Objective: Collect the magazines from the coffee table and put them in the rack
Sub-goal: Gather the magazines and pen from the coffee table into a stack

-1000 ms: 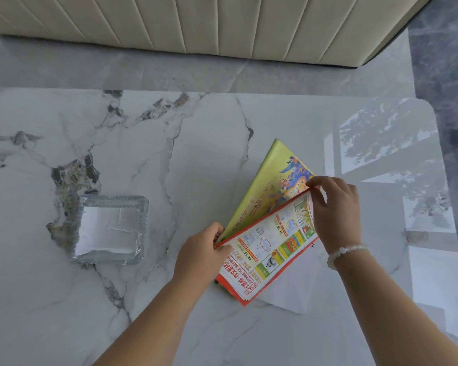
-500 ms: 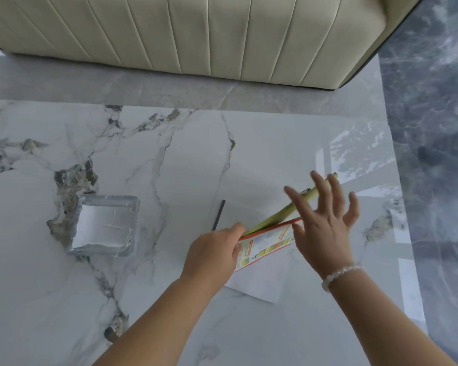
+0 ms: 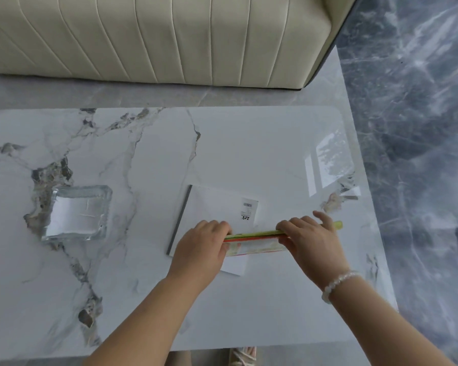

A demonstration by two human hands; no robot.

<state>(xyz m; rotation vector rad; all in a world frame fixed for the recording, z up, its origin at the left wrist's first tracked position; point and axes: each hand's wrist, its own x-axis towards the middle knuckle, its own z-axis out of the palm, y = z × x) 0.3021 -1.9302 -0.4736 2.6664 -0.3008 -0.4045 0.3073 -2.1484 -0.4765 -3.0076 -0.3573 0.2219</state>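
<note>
Two colourful magazines [image 3: 257, 240], one yellow-green and one red-edged, stand on edge together above the marble coffee table [image 3: 143, 299]. My left hand [image 3: 201, 249] grips their left end and my right hand [image 3: 308, 239] grips their right end. Beneath them a white magazine [image 3: 214, 207] with a dark spine and a barcode label lies flat on the table. No rack is in view.
A square clear glass ashtray [image 3: 77, 212] sits on the table to the left. A cream ribbed sofa [image 3: 156, 38] runs along the far side. Dark marble floor [image 3: 421, 154] lies to the right of the table's edge.
The two colourful magazines were tipped up from lying flat to standing on edge. My right hand went from open beside them to gripping their right end. The white magazine underneath came into full sight.
</note>
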